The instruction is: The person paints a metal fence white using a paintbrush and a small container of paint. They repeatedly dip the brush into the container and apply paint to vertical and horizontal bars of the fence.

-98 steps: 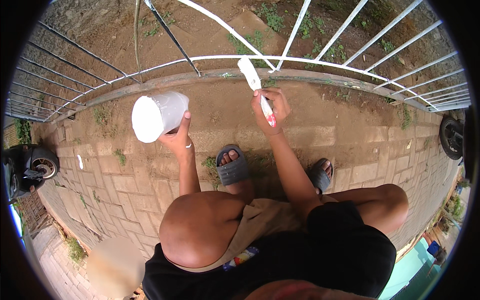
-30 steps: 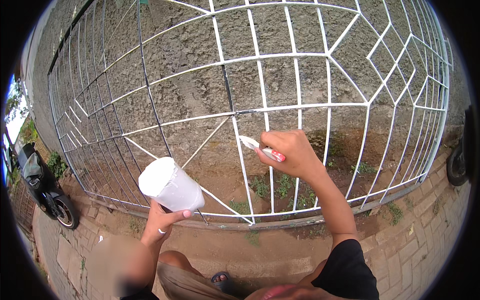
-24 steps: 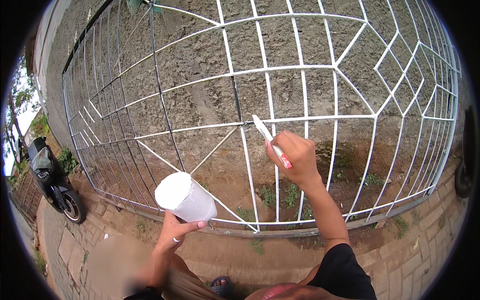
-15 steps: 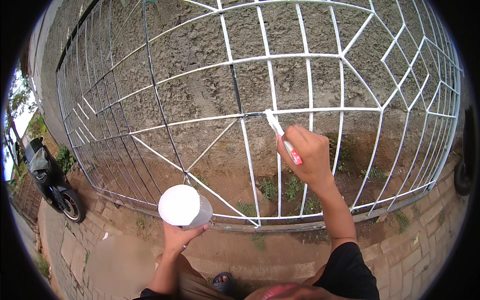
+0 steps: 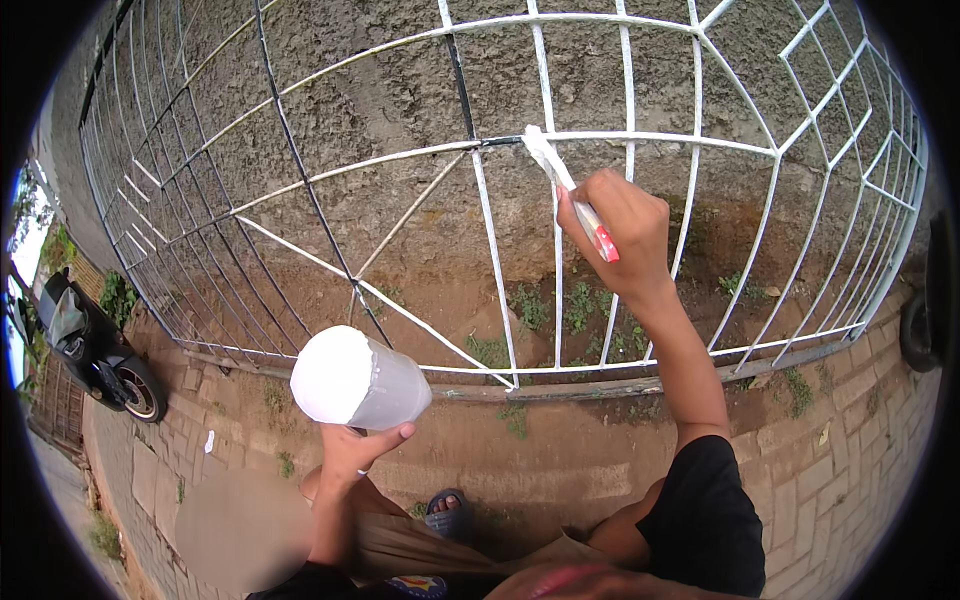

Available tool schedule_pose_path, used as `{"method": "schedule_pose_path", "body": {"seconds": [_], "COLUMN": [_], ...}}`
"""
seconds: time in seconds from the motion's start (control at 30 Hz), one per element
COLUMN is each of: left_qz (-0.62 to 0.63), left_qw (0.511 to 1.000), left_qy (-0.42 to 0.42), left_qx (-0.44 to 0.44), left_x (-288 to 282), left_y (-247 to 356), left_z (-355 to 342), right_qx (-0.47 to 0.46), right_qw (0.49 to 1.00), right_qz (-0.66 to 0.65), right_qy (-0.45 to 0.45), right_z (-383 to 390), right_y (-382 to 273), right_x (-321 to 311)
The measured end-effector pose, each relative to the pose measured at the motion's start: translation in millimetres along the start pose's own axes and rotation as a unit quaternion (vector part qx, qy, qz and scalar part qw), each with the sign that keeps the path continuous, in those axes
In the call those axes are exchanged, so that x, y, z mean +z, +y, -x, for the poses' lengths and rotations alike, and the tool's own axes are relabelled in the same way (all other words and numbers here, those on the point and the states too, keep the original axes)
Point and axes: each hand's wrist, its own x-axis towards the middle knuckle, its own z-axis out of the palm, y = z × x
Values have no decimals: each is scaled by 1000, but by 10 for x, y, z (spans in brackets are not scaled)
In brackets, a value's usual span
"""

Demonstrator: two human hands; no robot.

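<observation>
Brush (image 5: 552, 161) in front of the fence (image 5: 670, 138), its white bristles at a horizontal bar, just right of a short dark stretch (image 5: 502, 141). The right hand (image 5: 622, 225) is clamped on its handle. The left hand (image 5: 352, 450) is closed around a tilted cup (image 5: 385, 390), white at the top, lower and to the left. A rough wall (image 5: 380, 95) stands behind.

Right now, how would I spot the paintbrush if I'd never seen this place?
Find the long metal fence before the rough wall, then the right hand in front of it. The paintbrush is in that hand, slanting up and left, its white tip at a horizontal bar. Among all those thin bars, it stands out by the red end of its handle.
</observation>
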Motion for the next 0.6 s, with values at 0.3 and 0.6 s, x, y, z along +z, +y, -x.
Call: {"method": "schedule_pose_path", "body": {"seconds": [0.3, 0.6], "left_qz": [7, -63], "left_qw": [1000, 997], "left_qy": [-11, -42], "left_qx": [-2, -26], "left_x": [59, 401], "left_y": [-64, -137], "left_z": [-116, 9], "right_qx": [63, 260], "right_qw": [990, 888], "right_qz": [-90, -351], "right_qy": [-84, -145], "right_z": [-197, -198], "right_y": [23, -259], "right_x": [-167, -319]}}
